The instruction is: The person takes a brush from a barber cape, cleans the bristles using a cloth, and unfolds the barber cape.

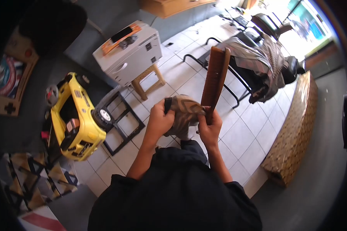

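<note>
My left hand (160, 120) grips a brown and beige piece of fabric (184, 111) by its left side, near a black edge or strap. The fabric carries a zigzag pattern, and its exact kind I cannot make out. On the other side, my right hand (211, 127) is closed around the lower end of a long wooden brush (216, 77). The brush stands nearly upright, with its brown bristles facing left. The fingers of that hand also appear to touch the fabric's right edge. Both hands are close together in front of my body, above the tiled floor.
A yellow toy car (81, 119) lies at left beside a black frame (123, 119). Farther back, a white cabinet (131, 54) rests on a stool (144, 81). Clothes (258, 57) cover a black-framed chair at right, near a long woven box (293, 134).
</note>
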The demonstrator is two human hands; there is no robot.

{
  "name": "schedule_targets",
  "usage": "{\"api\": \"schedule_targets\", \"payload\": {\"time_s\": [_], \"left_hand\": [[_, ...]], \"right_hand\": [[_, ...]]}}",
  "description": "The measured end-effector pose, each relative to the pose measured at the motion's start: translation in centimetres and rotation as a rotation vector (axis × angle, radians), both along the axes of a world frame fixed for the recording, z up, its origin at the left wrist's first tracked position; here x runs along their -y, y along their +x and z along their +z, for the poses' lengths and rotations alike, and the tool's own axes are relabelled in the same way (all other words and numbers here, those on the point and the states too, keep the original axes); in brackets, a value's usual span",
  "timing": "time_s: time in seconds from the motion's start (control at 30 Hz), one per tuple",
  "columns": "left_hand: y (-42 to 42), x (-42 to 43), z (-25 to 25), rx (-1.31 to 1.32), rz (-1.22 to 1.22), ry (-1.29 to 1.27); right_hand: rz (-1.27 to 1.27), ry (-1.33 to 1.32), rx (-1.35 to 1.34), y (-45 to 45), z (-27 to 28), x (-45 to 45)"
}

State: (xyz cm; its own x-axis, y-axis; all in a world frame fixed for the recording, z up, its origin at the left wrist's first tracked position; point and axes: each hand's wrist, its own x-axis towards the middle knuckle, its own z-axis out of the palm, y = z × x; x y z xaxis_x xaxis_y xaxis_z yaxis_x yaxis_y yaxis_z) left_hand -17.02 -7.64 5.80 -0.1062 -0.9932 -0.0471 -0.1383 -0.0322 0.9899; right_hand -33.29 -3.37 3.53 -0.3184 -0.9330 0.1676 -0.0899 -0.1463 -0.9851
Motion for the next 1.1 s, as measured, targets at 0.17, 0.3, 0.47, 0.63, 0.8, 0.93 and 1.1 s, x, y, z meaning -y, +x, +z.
{"api": "schedule_targets", "payload": {"time_s": [0.17,0.3,0.47,0.63,0.8,0.93,1.1], "left_hand": [[-4.7,1.2,1.8,0.279,-0.337,0.077],[-8.0,0.5,1.4,0.444,-0.519,0.122],[-9.5,0.0,0.0,-0.127,-0.523,0.359],[-8.8,0.8,3.8,-0.533,-0.418,0.664],[-8.5,1.3,5.1,-0.545,-0.470,0.448],[-7.7,1.9,6.5,-0.552,-0.472,0.224],[-6.5,1.9,6.5,-0.788,-0.402,0.335]], "right_hand": [[-0.227,0.074,0.068,-3.0,0.0,-2.8],[-0.347,0.132,0.067,-5.6,-0.5,-5.4],[-0.476,0.096,-0.182,-6.3,0.9,-5.9],[-0.247,0.019,0.210,-5.9,0.1,-7.1],[0.041,0.179,0.094,-3.4,-3.7,-8.2],[0.267,0.825,-0.632,-5.2,-13.8,-7.8],[0.163,1.091,-0.662,-7.6,-19.9,-10.6]]}}
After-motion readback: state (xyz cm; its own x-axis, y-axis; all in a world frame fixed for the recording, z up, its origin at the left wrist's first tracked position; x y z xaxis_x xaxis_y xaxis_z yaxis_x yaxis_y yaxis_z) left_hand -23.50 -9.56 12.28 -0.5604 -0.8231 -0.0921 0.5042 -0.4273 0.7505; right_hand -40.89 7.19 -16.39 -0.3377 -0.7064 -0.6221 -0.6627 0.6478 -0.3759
